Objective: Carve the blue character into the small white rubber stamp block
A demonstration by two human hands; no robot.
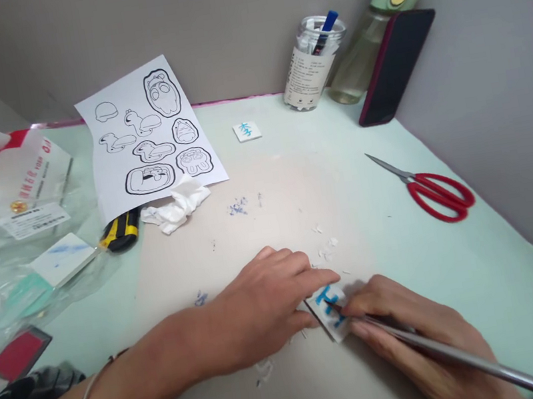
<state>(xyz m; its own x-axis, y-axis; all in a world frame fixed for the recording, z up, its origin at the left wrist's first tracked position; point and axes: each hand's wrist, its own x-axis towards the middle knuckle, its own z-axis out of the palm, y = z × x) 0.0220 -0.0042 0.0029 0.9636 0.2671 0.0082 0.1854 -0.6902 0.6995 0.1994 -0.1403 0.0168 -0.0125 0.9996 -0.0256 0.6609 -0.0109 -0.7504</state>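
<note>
A small white block (330, 326), apparently rubber, lies on the board with blue strokes drawn on its top. My left hand (267, 300) holds it from the left, with fingers at its far edge and the thumb at its near left side. In my right hand (413, 328) is a slim metal carving knife (455, 351), gripped like a pen. Its dark tip touches the block's face among the blue strokes. Pale shavings (326, 251) lie just beyond the block. A second white block (247, 131) with a blue character sits farther back.
Red-handled scissors (440, 195) lie at right. A jar of pens (309, 71), a green bottle (359, 50) and a phone (397, 67) stand behind. Leftward are a drawing sheet (139, 98), crumpled tissue (176, 205), a yellow-black cutter (120, 232), plastic bags (40, 174) and a red ink pad (20, 353).
</note>
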